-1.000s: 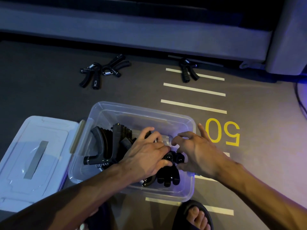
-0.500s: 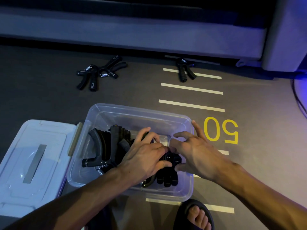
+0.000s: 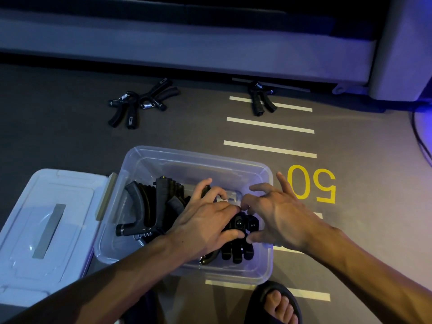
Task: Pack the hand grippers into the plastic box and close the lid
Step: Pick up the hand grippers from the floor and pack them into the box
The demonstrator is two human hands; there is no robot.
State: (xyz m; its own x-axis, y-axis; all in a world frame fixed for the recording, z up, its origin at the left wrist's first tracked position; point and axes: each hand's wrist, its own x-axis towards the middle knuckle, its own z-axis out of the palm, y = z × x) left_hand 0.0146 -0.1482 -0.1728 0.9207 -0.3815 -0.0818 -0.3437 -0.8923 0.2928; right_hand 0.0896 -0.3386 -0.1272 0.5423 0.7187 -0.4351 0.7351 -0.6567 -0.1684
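Yellow numerals reading "50" (image 3: pixel 312 183), seen upside down, are painted on the grey floor (image 3: pixel 70 141) just right of the plastic box (image 3: pixel 149 157); pale stripes (image 3: pixel 270 125) are marked on the floor beyond and beside them. No other writing can be read.

Clear plastic forms the box, which is set on the floor at the near centre with its top uncovered. Several black hand grippers (image 3: pixel 152 206) are packed inside, mostly at its left and near parts. Both hands are lowered into the box. The left hand (image 3: pixel 205 225) is laid over the pile with its fingers curled, and its thumb is pressed against a black gripper (image 3: pixel 240 224) at the middle of the box. The right hand (image 3: pixel 278 216) is met with it there: its thumb touches the same gripper, while its other fingers are spread and bent above it. Much of that gripper is hidden by the two hands.

The lid (image 3: pixel 46 220), pale and translucent with a grey strip on it, lies flat on the floor touching the left side of the box.

Two loose grippers (image 3: pixel 138 104) are left together on the far left floor, and a single gripper (image 3: pixel 260 99) lies far right of them, across a stripe. A grey sofa base (image 3: pixel 187 38) runs along the far edge. A foot in a dark sandal (image 3: pixel 275 302) is seen near the box's near right corner.
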